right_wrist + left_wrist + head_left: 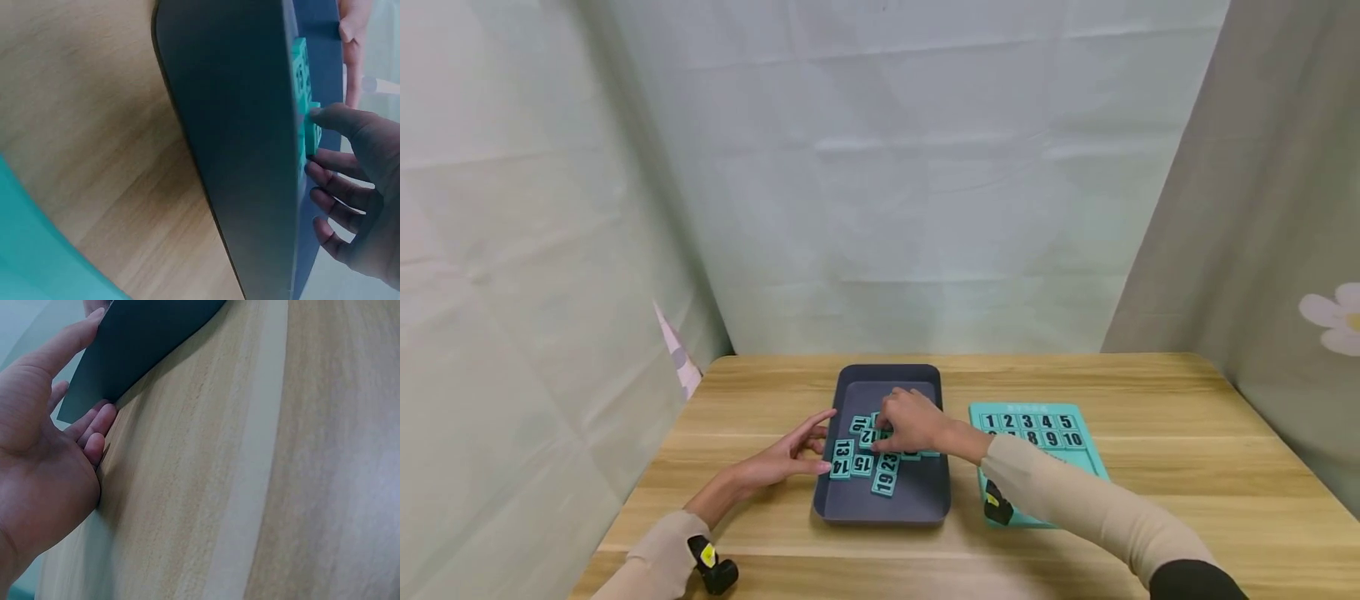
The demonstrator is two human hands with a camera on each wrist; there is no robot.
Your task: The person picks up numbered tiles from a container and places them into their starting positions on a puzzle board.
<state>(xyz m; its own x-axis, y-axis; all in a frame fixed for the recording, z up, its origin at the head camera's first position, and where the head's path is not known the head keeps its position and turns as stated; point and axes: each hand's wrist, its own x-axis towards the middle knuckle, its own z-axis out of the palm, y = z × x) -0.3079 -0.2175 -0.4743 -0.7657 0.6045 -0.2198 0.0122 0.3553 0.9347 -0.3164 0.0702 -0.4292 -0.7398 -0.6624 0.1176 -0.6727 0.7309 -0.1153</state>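
Observation:
My right hand (913, 421) reaches into the dark tray (917, 500) and pinches a turquoise number tile (314, 132) between thumb and index finger, its other fingers loosely bent. The fingers partly cover that tile. Around it lie loose number tiles, among them 15 (862, 465), 14 (840, 467) and 19 (883, 483), some turned or overlapping. At the tray's left side is my left hand (778, 458), thumb tip and fingers spread along the edge. In the left wrist view, its thumb touches the rim and the relaxed fingers lie beside the tray's outer wall.
Right of the tray sits a turquoise number board (1097, 467), tiles 1 to 5 in its top row and more below. My right forearm crosses over it. The wooden table (1187, 450) meets pale curtains (925, 208) at the back and sides.

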